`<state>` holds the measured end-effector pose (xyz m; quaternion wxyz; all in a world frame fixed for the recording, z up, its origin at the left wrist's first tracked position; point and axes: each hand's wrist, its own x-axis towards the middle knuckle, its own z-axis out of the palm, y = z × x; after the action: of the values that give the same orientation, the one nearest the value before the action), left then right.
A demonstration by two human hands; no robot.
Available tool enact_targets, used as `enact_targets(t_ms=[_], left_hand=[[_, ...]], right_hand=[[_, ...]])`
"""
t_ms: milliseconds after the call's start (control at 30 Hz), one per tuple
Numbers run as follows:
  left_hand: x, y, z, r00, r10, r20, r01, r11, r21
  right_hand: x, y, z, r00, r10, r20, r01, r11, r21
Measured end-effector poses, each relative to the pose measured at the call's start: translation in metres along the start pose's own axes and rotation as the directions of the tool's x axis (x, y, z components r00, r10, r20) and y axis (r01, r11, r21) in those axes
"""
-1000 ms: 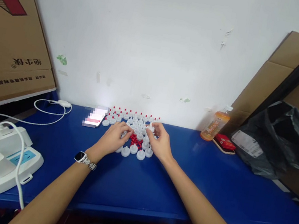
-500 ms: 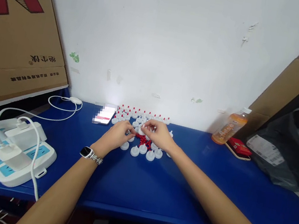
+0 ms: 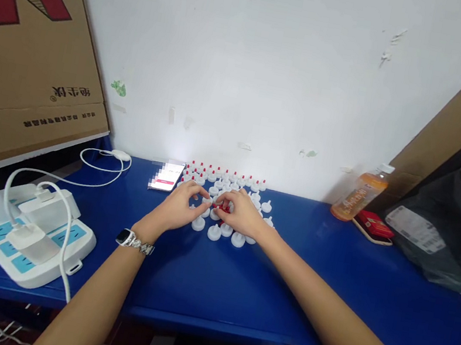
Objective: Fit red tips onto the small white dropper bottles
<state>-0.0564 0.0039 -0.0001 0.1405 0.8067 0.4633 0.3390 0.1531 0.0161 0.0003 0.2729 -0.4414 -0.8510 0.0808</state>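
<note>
Both my hands are over a cluster of white nozzle caps on the blue table. My left hand [image 3: 178, 205] is at the cluster's left side, thumb and index finger curved and apart, with no held thing visible between them. Facing it, my right hand [image 3: 242, 213] has its thumb and index finger apart above a small pile of red tips [image 3: 225, 208]. A white nozzle cap [image 3: 214, 215] lies just under the right thumb. More bare white caps [image 3: 238, 240] lie in front. At the back, white caps with red tips [image 3: 226, 175] stand in rows.
A lit phone [image 3: 168, 176] lies left of the caps. A power strip [image 3: 31, 274] with white cables covers the left side. On the right are an orange drink bottle [image 3: 361, 192], a red box [image 3: 373, 224] on a phone, and a dark plastic bag [image 3: 457, 224].
My right hand has come down nearer the red tips, its fingers now apart; before, it was at a white cap. My left hand's thumb and index finger have spread. The view has shifted slightly.
</note>
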Motion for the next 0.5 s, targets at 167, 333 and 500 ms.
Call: enact_targets(t_ms=[167, 333, 500], left_hand=[[-0.009, 0.007, 0.019, 0.992, -0.081, -0.097, 0.072, 0.993, -0.088], [-0.009, 0.020, 0.055, 0.983, -0.163, -0.090, 0.147, 0.977, -0.155], [-0.007, 0.027, 0.058, 0.978, -0.157, -0.138, 0.130, 0.974, -0.185]], right_hand=[[-0.024, -0.013, -0.016, 0.994, -0.051, -0.098, 0.047, 0.998, -0.041], [-0.043, -0.026, -0.009, 0.978, -0.181, -0.100, 0.145, 0.945, -0.294], [-0.035, -0.023, 0.004, 0.984, -0.127, -0.124, 0.069, 0.918, -0.390]])
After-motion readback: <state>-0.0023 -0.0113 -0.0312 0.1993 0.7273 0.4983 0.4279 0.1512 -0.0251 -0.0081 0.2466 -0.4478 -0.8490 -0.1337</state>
